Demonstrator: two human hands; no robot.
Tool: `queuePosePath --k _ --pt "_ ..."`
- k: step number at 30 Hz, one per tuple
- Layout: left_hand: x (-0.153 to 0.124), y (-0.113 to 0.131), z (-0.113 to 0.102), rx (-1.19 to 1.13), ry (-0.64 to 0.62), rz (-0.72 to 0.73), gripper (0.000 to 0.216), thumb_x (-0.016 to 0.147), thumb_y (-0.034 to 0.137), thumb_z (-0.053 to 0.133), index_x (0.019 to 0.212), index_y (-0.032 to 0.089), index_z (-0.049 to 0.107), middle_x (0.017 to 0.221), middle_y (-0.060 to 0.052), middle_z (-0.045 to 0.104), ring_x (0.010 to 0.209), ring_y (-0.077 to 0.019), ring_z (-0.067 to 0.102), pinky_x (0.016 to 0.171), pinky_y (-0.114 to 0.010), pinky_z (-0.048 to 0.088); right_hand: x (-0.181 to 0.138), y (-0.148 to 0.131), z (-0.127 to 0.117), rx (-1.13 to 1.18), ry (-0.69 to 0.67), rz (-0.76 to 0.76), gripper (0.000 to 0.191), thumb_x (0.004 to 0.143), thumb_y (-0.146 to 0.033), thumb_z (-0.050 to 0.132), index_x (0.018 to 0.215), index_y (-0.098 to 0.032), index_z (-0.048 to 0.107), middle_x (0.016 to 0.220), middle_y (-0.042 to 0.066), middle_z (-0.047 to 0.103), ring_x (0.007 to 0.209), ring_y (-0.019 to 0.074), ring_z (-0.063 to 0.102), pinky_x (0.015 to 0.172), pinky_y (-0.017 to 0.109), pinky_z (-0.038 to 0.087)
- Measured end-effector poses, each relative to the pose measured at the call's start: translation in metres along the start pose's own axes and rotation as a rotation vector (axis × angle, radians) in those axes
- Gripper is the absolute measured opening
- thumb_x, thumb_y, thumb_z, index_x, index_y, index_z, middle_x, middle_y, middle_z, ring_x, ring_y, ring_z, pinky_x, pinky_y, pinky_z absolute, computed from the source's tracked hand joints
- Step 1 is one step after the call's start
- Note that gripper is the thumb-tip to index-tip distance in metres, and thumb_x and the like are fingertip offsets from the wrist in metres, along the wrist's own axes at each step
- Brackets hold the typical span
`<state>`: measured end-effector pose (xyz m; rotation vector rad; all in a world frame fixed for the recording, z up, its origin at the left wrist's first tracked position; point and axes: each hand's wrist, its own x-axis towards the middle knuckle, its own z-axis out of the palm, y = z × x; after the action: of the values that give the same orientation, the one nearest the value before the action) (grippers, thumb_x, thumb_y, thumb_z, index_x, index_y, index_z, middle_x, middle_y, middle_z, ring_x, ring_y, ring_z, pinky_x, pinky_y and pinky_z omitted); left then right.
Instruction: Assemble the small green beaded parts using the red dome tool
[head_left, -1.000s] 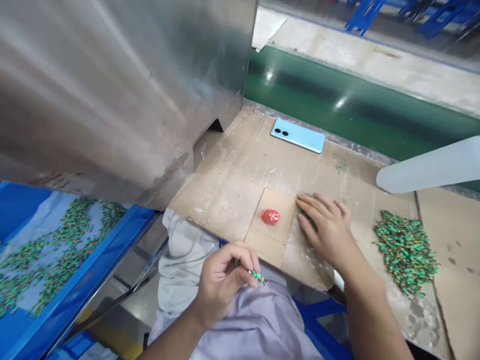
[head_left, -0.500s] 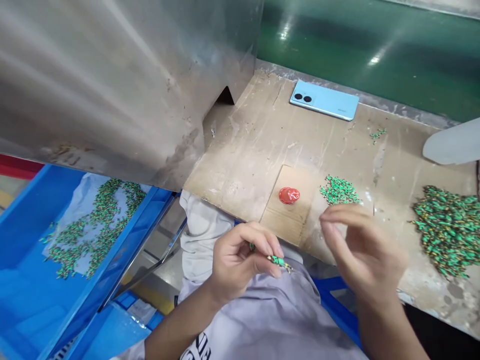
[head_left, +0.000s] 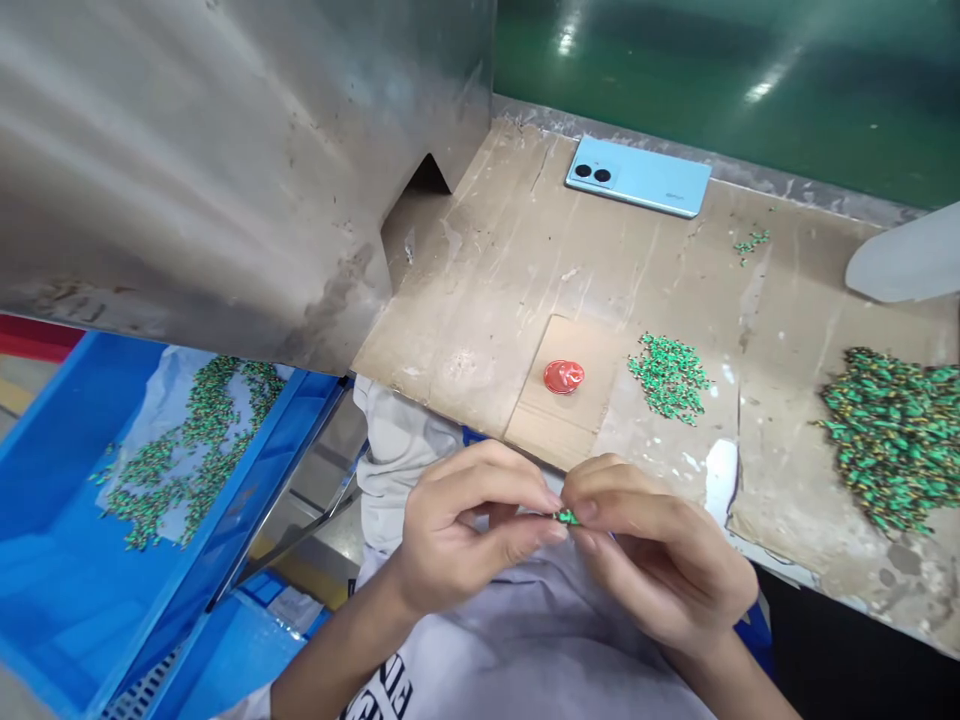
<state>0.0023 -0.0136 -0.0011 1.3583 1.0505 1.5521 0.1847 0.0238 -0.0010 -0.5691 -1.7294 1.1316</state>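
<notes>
My left hand [head_left: 469, 530] pinches a small green piece [head_left: 565, 517] between thumb and fingers, just above my lap. From the other side, my right hand [head_left: 660, 555] has its thumb and fingertips closed on that piece too. The fingertips cover much of it, so its exact kind is unclear. Beyond the hands, a red glossy blob [head_left: 564, 377] sits on a small cardboard piece [head_left: 555, 425]. To its right lies a small heap of green pieces [head_left: 670, 377]. A larger heap of green pieces with yellow and dark ends [head_left: 900, 440] is at the far right.
A light blue phone [head_left: 641, 178] lies at the table's back edge, near a few scattered green bits [head_left: 752, 243]. A whitish container [head_left: 907, 255] stands at right. Sheet metal [head_left: 225, 180] rises at left above a blue bin [head_left: 60, 560] holding more green pieces.
My right hand has moved left and down from beside the small heap and closed on the piece in my left hand. The view has shifted slightly.
</notes>
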Motion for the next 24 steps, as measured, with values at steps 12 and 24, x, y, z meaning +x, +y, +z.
queuePosePath --k 12,24 --pt "-0.002 0.011 0.001 0.185 -0.054 -0.035 0.015 0.087 0.009 0.075 0.100 0.018 0.076 0.088 -0.004 0.074 0.062 -0.0105 0.058 0.053 -0.021 0.048 0.008 0.000 -0.004 -0.142 -0.014 -0.104 0.038 0.085 0.004 0.062 0.112 -0.022 0.067 0.087 0.004 0.074 0.073 0.0187 0.072 0.064 0.031 0.063" --pt "-0.003 0.009 0.002 0.188 -0.047 -0.096 0.016 0.086 0.008 0.073 0.098 0.018 0.073 0.083 -0.002 0.070 0.064 -0.0114 0.059 0.055 -0.022 0.046 0.003 0.004 -0.004 -0.151 -0.049 -0.073 0.036 0.088 0.006 0.062 0.115 -0.019 0.067 0.094 0.007 0.073 0.082 0.0189 0.074 0.070 0.031 0.064"
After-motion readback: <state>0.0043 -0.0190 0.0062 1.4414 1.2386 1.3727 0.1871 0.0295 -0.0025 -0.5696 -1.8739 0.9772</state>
